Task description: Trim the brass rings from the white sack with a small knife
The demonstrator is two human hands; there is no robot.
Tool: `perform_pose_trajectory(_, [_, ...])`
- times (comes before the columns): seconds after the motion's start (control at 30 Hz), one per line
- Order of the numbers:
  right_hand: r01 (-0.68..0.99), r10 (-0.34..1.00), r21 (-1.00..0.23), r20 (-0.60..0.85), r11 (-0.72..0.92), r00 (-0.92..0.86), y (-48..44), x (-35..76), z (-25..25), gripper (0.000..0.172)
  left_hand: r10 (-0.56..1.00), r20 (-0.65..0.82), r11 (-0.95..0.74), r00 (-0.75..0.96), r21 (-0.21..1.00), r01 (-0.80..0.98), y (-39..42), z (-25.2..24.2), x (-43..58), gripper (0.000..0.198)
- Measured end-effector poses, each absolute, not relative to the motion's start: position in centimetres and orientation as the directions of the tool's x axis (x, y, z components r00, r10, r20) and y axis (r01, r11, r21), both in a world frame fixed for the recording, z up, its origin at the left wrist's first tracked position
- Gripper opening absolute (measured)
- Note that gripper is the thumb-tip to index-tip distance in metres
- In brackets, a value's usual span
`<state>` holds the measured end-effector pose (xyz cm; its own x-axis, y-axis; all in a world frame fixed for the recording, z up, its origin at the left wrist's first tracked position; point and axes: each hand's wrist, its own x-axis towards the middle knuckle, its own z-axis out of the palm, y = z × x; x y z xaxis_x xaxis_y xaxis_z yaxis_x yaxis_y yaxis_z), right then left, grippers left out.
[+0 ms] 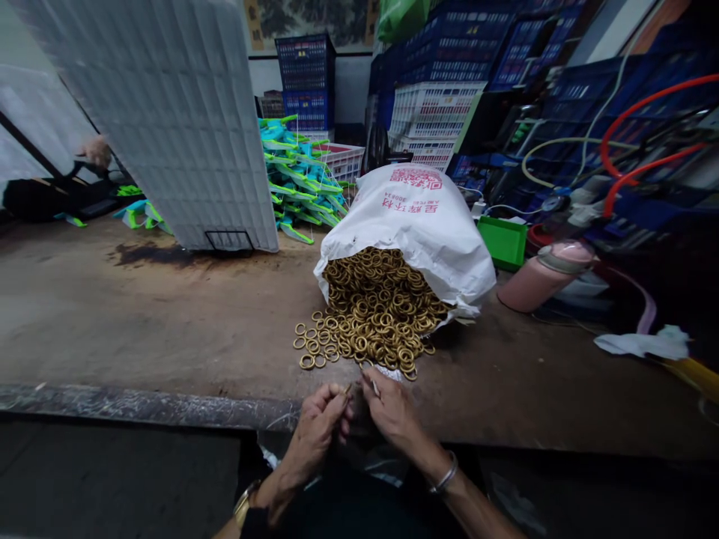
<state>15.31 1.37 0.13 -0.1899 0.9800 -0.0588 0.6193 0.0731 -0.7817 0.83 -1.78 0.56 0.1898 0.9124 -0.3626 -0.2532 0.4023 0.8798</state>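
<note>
Workshop bench (140,322), brown and stained, with one white sack (427,224) lying on its side, mouth open towards me. One heap of brass rings (376,307) spills from that mouth; the rings are far too many to count, and about a dozen lie singly at the heap's left edge.

Both my hands are in front of the sack mouth, just short of the nearest rings, close together but not touching. Left hand (320,428): fingertips pinched on one small brass-coloured piece (348,388), too small to identify. Right hand (394,415): thumb and forefinger pinched on one thin pale piece (374,387). One watch (245,500) on the left wrist, one bangle (446,474) on the right.

Right of the sack: one green bin (504,241), one pink flask (547,273) on its side, two red hoses (645,101) above. Left of the sack: one white crate (168,112) standing on end, one pile of teal parts (300,180) behind it. Far left, one hand of another person (99,150). Behind the sack, stacked blue crates (306,78).
</note>
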Motion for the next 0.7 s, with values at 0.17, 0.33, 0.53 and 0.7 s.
perform_pose_trajectory(0.17, [0.8, 0.933, -0.541, -0.072, 0.261, -0.353, 0.4, 15.9, -0.2, 0.038, 0.93, -0.336, 0.362, 0.152, 0.911, -0.197, -1.6, 1.0, 0.8, 0.031])
perform_pose_trajectory(0.33, [0.867, 0.928, -0.401, -0.096, 0.295, -0.36, 0.1, 15.6, -0.6, 0.033, 0.944, -0.293, 0.312, 0.151, 0.942, -0.124, -1.7, 0.8, 0.8, 0.027])
perform_pose_trajectory(0.53, [0.871, 0.918, -0.365, -0.094, 0.329, -0.386, 0.3, 15.6, -1.1, 0.029, 0.955, -0.257, 0.277, 0.15, 0.952, -0.128, -1.8, 0.3, 0.9, 0.027])
perform_pose_trajectory(0.7, [0.875, 0.911, -0.368, -0.139, 0.316, -0.388, 0.1, 15.5, -1.3, 0.033, 0.95, -0.273, 0.292, 0.15, 0.949, -0.123, -1.8, 0.3, 0.9, 0.029])
